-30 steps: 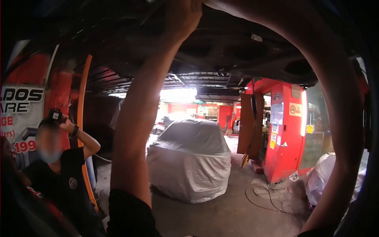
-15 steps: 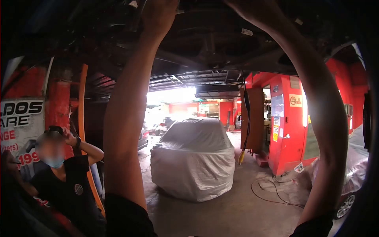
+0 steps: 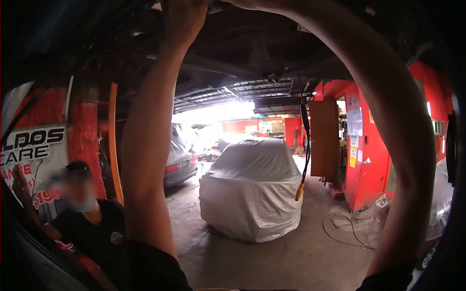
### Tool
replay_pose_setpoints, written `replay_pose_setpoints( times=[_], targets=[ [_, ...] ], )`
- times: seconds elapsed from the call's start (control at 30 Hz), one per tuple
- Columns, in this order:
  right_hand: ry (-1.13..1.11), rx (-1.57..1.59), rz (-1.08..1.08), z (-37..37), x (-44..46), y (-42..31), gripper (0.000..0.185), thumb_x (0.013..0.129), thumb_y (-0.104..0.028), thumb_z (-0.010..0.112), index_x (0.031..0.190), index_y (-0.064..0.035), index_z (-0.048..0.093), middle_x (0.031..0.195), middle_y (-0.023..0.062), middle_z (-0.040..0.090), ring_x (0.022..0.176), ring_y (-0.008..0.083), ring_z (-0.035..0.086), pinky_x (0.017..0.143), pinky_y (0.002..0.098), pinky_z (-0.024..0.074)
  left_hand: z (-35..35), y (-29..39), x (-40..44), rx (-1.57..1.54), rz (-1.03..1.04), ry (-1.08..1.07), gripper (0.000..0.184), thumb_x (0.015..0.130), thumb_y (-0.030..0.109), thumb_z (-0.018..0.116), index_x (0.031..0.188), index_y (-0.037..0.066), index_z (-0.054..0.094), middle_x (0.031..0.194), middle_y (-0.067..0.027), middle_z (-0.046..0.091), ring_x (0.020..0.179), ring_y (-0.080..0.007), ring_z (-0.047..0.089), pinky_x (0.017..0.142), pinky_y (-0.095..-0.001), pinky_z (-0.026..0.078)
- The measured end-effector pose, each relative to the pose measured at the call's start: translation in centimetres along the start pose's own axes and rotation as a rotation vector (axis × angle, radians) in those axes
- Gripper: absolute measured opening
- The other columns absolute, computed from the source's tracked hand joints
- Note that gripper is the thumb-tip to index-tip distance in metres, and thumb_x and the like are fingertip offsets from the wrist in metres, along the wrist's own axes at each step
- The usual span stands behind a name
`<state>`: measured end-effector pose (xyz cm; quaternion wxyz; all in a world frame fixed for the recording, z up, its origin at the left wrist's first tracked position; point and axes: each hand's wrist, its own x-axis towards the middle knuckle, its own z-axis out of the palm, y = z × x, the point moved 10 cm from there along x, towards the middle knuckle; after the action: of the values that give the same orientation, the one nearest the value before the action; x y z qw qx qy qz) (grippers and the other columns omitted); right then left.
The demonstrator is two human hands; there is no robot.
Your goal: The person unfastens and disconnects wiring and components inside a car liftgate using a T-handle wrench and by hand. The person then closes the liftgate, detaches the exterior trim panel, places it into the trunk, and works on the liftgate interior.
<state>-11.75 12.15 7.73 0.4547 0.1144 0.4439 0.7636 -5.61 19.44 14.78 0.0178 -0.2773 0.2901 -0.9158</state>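
Both my arms reach overhead to the dark underside of a raised vehicle (image 3: pixel 252 53). At the top edge, my left hand (image 3: pixel 187 17) shows its back and wrist against the dark parts, and its fingers are cut off by the frame. My right hand (image 3: pixel 250 4) is bent in toward the left one, with only a sliver of it in view. What either hand touches or holds is hidden.
A person (image 3: pixel 90 228) in a mask stands close at my left, beside an orange post (image 3: pixel 115 145). Ahead is a covered car (image 3: pixel 252 189). A cable with a yellow end (image 3: pixel 299 191) hangs right of centre. A hose (image 3: pixel 340 233) lies on the floor.
My right hand has moved left toward my left hand. My view has turned slightly left. The person at my left has lowered the hand that was at their head.
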Motion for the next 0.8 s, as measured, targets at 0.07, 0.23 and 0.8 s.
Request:
replay_pose_setpoints(
  times=[0.07,0.23,0.8],
  targets=[
    [0.009,0.134,0.118,0.3,0.1,0.6,0.017,0.088,-0.020,0.071,0.097,-0.0062,0.070,0.097,0.0113,0.062,0.092,0.0288,0.062,0.081,0.0400,0.0514,-2.7,1.1,-0.3,-0.444,-0.095,0.271,0.034,0.100,0.030,0.058,0.107,-0.003,0.064,0.102,-0.0307,0.066,0.105,-0.0477,0.062,0.083,-0.0522,0.048],
    [0.247,0.666,0.628,-0.6,-2.4,2.3,0.016,0.093,-0.015,0.061,0.098,-0.0009,0.067,0.094,0.0170,0.064,0.091,0.0358,0.064,0.083,0.0422,0.0513,1.2,-5.1,-0.7,-0.226,-0.072,0.032,0.026,0.091,0.022,0.068,0.104,-0.001,0.066,0.098,-0.0221,0.069,0.100,-0.0392,0.067,0.083,-0.0435,0.051],
    [0.175,0.174,1.022,3.1,-4.3,0.6,0.024,0.087,-0.022,0.068,0.107,-0.0082,0.070,0.106,0.0161,0.065,0.109,0.0343,0.063,0.088,0.0465,0.0557,4.2,-2.5,-1.9,0.165,-0.029,-0.136,0.044,0.092,0.026,0.069,0.126,0.001,0.056,0.116,-0.0184,0.060,0.106,-0.0342,0.065,0.088,-0.0472,0.051]
  ],
)
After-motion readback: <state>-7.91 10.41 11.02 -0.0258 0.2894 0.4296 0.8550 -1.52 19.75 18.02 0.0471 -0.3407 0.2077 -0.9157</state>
